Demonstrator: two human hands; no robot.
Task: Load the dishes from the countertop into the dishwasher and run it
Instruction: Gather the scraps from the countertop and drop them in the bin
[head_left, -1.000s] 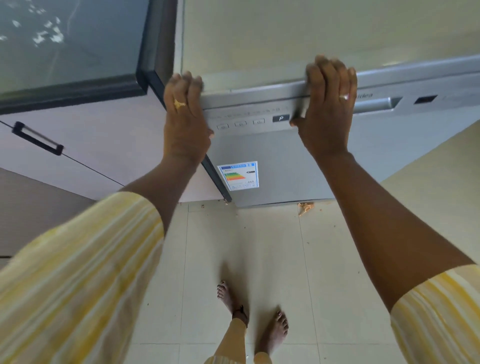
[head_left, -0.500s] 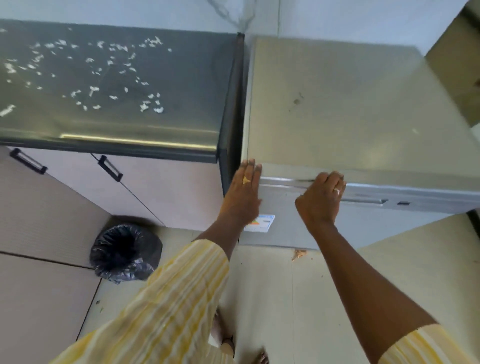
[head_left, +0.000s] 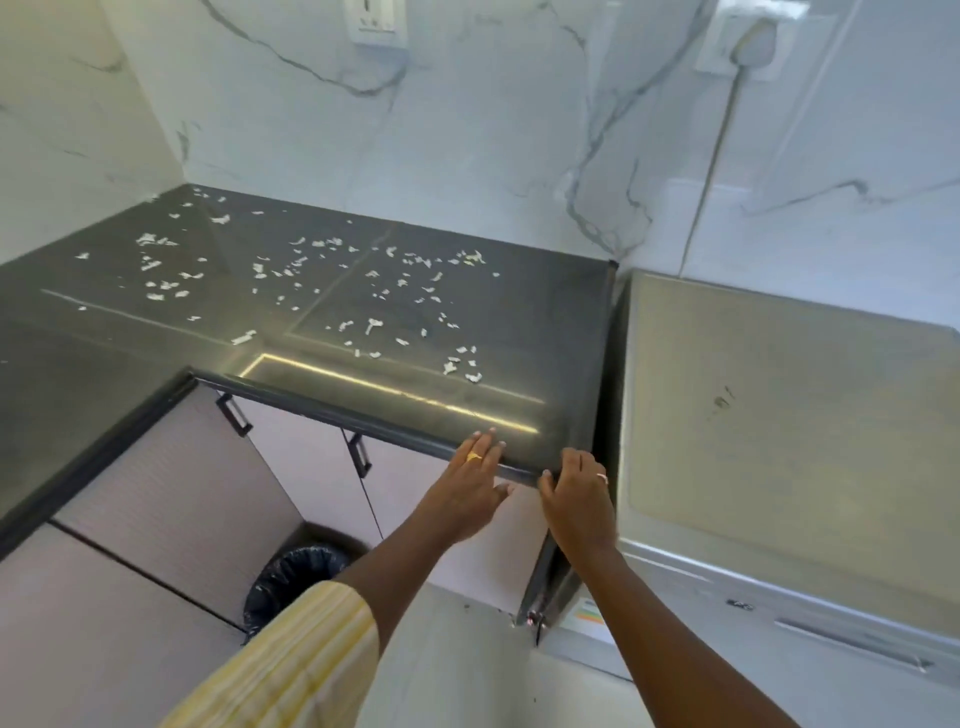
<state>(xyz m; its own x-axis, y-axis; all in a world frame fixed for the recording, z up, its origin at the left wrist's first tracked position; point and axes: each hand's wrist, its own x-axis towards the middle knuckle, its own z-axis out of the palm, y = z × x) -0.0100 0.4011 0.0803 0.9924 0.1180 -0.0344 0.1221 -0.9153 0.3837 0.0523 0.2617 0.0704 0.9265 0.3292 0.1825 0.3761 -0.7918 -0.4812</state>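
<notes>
The silver dishwasher (head_left: 779, 431) stands at the right with its door closed; its handle recess (head_left: 852, 647) shows at the lower right. Left of it runs the dark countertop (head_left: 363, 312), strewn with small white scraps and bearing no dishes. My left hand (head_left: 470, 486) hangs in front of the counter's front edge with straight fingers, holding nothing. My right hand (head_left: 576, 499) is beside it, near the counter's right corner, fingers relaxed and empty. Both hands are off the dishwasher.
A bin with a black bag (head_left: 291, 582) stands on the floor under the counter. Cabinet doors with black handles (head_left: 236, 413) sit below the counter. A plug and white cord (head_left: 748, 47) are on the marble wall above the dishwasher.
Both hands left the dishwasher's top front edge and moved up and left to the counter's edge. My view rose from the floor to the countertop and wall.
</notes>
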